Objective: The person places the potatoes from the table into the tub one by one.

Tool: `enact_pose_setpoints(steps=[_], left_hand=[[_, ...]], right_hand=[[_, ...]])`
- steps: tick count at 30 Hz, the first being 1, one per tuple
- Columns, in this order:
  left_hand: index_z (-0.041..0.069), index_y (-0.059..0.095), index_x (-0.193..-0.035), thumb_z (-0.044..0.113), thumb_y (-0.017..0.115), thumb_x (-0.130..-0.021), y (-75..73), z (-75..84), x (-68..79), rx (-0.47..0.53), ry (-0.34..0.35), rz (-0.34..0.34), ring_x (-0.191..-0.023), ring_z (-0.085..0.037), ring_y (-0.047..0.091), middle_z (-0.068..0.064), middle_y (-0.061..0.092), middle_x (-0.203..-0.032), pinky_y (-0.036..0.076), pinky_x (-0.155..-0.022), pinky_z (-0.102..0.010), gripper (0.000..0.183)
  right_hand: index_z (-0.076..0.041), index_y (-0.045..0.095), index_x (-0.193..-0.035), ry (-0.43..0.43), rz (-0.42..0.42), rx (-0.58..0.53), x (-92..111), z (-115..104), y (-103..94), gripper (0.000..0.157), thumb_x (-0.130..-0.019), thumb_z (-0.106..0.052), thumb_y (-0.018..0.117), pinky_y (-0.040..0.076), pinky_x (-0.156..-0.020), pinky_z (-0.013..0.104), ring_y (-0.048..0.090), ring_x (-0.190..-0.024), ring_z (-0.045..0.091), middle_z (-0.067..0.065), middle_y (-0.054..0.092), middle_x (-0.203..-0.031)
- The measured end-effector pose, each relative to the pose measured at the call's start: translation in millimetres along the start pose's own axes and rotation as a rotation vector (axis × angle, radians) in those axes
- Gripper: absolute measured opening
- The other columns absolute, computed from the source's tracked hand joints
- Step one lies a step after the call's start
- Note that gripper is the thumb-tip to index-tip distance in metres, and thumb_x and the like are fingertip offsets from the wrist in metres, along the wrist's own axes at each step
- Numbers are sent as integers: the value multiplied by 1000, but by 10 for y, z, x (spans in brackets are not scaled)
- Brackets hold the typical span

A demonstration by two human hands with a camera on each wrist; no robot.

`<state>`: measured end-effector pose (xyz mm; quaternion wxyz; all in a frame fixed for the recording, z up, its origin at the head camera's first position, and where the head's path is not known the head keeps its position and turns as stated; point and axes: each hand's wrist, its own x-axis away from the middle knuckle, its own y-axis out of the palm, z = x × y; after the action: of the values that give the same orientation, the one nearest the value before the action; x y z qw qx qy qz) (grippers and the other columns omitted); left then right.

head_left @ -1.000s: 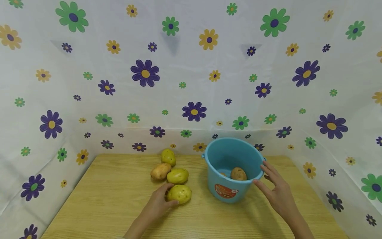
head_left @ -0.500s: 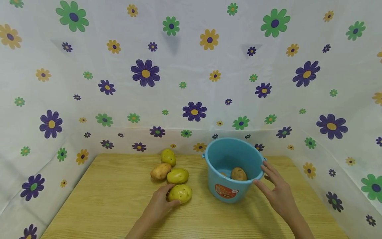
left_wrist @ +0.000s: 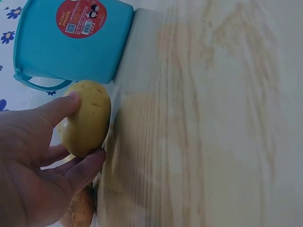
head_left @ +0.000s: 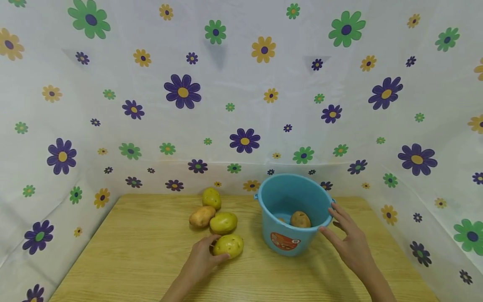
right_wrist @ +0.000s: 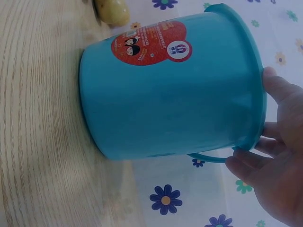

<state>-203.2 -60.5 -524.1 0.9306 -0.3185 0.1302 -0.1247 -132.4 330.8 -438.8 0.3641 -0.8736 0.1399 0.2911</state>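
My left hand [head_left: 201,256] holds a yellow potato [head_left: 229,246], thumb on the near side and fingers on the far side, low over the table. In the left wrist view this potato [left_wrist: 86,118] sits between the thumb and fingers. My right hand [head_left: 349,243] touches the right rim of a light blue bucket [head_left: 288,239], thumb at the front and fingers farther back. The right wrist view shows the fingertips at the rim, near the handle. Inside the bucket lies a brown potato [head_left: 300,219], with part of another potato [head_left: 281,219] beside it, mostly hidden by the rim.
Behind the held potato a group lies on the wooden table [head_left: 143,251]: a greenish-yellow potato [head_left: 224,222], a tan potato [head_left: 202,217] and a farther yellow potato [head_left: 211,198]. White cloth [head_left: 211,126] with printed flowers stands around the table's back and sides.
My left hand and its potato have shifted slightly to the right, away from the potato behind. The right hand and the bucket stay in place.
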Motion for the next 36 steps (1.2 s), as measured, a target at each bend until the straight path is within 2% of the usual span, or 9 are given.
enact_pose_setpoints(steps=[4,13,18,23,28,34,36], left_hand=[[-5,65,-127,27,91,-81,-17,46,4,35,-26,-11,-92,-17,63,-10,69,-108,55,-74,-28,62],[-6,64,-130,26,92,-80,-122,240,-4,86,-51,-3,-93,-22,68,-14,69,-113,60,-75,-32,66],[-5,63,-132,25,91,-81,-223,378,6,117,-76,-5,-95,-25,68,-14,69,-113,61,-76,-32,65],[-5,62,-133,25,91,-81,-324,541,15,128,-103,24,-95,-24,68,-15,69,-114,61,-75,-33,67],[-5,63,-133,26,90,-82,-417,675,-3,121,-110,58,-95,-25,70,-16,70,-115,62,-74,-32,66],[-4,62,-134,26,90,-82,-518,818,-61,124,-105,70,-95,-23,68,-14,70,-116,61,-74,-30,66],[-3,63,-134,25,89,-83,-548,865,-89,130,-103,73,-94,-22,67,-12,69,-117,61,-74,-30,64]], right_hand=[[12,57,-139,-7,5,-8,5,10,1,61,-85,0,83,41,-93,2,36,-129,-17,25,47,-153],[12,56,-139,-12,9,-20,8,24,2,62,-85,0,83,42,-94,3,41,-133,-8,24,47,-154],[12,56,-139,-16,4,-24,11,31,4,62,-85,2,82,43,-94,4,38,-132,-12,24,47,-154],[10,55,-141,0,-8,-19,9,43,-1,62,-86,-1,82,42,-94,3,39,-132,-11,23,46,-154],[9,56,-141,1,-9,-12,8,36,-1,62,-86,-1,82,43,-94,4,45,-134,-2,23,47,-155],[10,56,-141,-4,-7,-23,4,26,-5,62,-86,0,82,43,-94,4,40,-132,-10,24,46,-154],[10,56,-141,-1,-8,-25,10,18,-5,62,-86,1,82,43,-95,5,42,-133,-7,24,46,-155]])
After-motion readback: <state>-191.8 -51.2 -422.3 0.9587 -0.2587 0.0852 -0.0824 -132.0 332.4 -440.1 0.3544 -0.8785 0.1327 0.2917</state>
